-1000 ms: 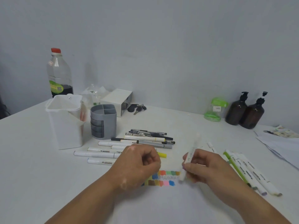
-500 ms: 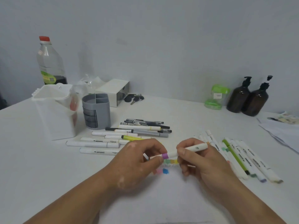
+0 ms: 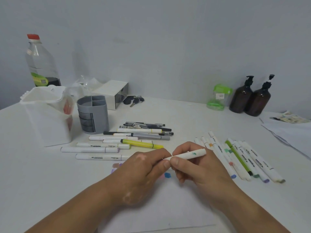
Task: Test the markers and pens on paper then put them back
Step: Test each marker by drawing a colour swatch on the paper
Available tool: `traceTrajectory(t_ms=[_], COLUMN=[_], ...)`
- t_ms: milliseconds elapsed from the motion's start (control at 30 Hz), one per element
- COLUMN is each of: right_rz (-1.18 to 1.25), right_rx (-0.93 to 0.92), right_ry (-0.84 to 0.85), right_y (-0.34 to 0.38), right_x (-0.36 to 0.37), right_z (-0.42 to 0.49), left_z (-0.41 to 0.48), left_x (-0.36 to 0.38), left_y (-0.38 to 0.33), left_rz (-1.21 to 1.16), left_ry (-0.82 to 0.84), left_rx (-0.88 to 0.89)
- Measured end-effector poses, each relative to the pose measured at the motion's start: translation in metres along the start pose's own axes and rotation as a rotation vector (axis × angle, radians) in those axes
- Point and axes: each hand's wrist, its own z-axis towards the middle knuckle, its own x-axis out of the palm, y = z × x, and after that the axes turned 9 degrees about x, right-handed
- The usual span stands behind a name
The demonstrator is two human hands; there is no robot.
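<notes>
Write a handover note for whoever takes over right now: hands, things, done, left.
Left hand: grip pinches the left end of the white marker with a green dot.
Right hand: grips that marker's barrel.
Things: white paper sheet with colour swatches under the hands; mixed pile of pens and markers on its left; row of white markers on its right; grey round compartment holder behind the pile.
Done: several swatches drawn.
Left: finish this marker, test any untested, put everything back; all others lie on the white table.
</notes>
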Motion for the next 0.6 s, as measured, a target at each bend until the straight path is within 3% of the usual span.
traceTrajectory(t_ms=[367, 467, 600], right_rz=[-0.04, 0.065, 0.14], right_rx=[-0.028, -0.02, 0.1], right_ry=[0.003, -0.132, -0.203], right_y=[0.002, 0.004, 0.004], right_x=[-0.001, -0.008, -0.016], right_z=[-0.002, 0.002, 0.003], left_z=[-0.001, -0.001, -0.002], left_x=[0.0, 0.002, 0.001], left_y=[0.003, 0.008, 0.012], left_rz=[-0.003, 0.102, 0.305], left_ry=[-0.044, -0.048, 0.118], left_rx=[0.038, -0.035, -0.212])
